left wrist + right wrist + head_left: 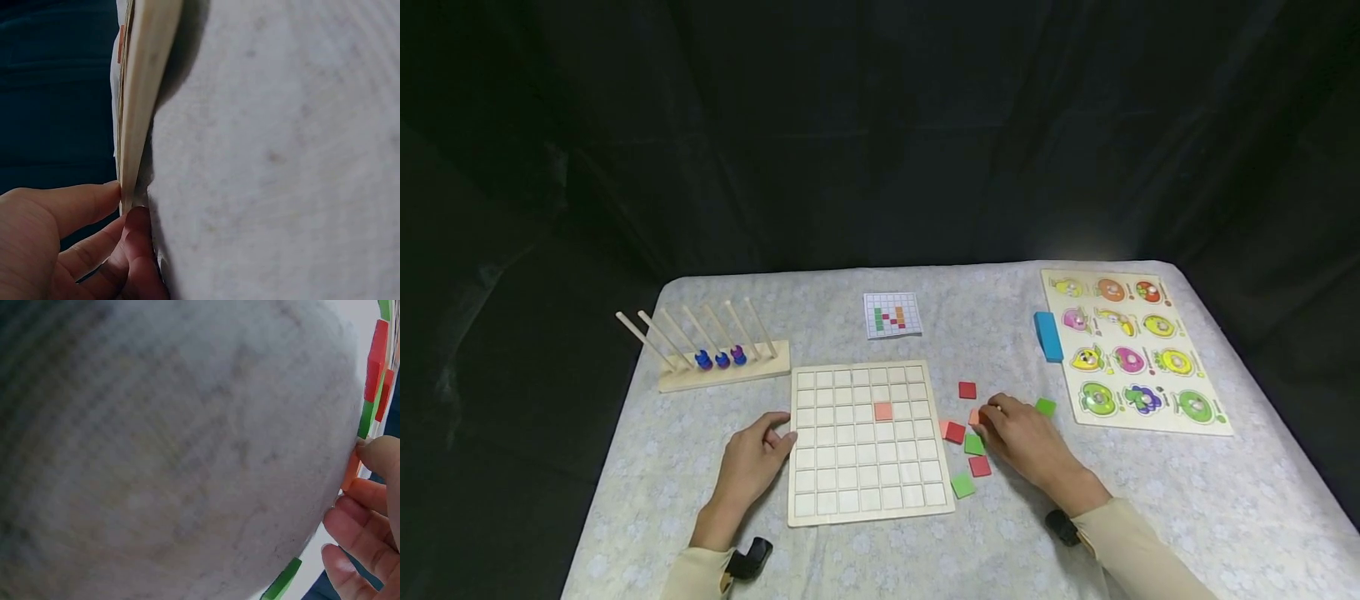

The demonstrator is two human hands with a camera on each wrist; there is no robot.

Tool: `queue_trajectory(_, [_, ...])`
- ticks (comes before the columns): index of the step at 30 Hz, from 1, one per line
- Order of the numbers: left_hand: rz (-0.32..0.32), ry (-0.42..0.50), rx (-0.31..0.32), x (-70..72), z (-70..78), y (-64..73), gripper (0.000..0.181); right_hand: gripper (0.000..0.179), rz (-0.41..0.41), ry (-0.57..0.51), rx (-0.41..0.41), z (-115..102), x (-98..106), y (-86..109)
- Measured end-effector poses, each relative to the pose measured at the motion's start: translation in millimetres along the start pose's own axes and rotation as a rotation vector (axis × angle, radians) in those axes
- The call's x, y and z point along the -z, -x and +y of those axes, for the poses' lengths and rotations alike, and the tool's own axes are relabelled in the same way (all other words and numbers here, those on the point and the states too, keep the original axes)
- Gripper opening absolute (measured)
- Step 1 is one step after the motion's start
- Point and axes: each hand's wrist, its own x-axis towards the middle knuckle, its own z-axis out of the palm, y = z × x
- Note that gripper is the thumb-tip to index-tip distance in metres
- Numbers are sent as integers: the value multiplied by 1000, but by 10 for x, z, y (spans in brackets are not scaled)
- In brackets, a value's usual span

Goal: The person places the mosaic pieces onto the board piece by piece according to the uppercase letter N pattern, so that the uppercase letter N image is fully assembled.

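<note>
A square wooden grid board (847, 481) lies flat, with one orange tile (883, 412) in a cell of its upper part. At the board's left edge my left hand (752, 460) pinches the rim; in the left wrist view its thumb (84, 203) lies on one face and fingers curl at the other. My right hand (1026, 442) pinches another orange tile (351, 470) between thumb and forefinger, right of the board. Around it lie red tiles (967, 390) and green tiles (974, 444). One red tile (955, 432) partly covers an orange one beside the board.
Behind the board lies a printed pattern card (892, 315). A peg stand (725, 377) with several blue and purple beads is at the back left. On the right are a fruit puzzle board (1123, 350) and a blue block (1048, 337). Another green tile (1046, 407) lies beyond my right hand.
</note>
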Motion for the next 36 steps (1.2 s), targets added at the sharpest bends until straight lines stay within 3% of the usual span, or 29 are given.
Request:
queue_trajectory(8, [0, -13, -4, -2, -34, -17, 33, 22, 0, -23, -36, -5, 1, -8])
queue_trajectory(15, [0, -5, -6, 2, -30, -13, 34, 24, 80, -80, -52, 17, 70, -60])
queue_trajectory(24, [-5, -7, -8, -4, -26, -7, 34, 23, 133, -128, 25, -57, 167, -310])
queue_trajectory(30, [4, -13, -12, 14, -18, -27, 34, 27, 87, -128, 79, -297, 214, -570])
queue_trajectory(36, [5, -9, -10, -1, -24, -17, 34, 23, 75, -116, 165, -516, 104, -631])
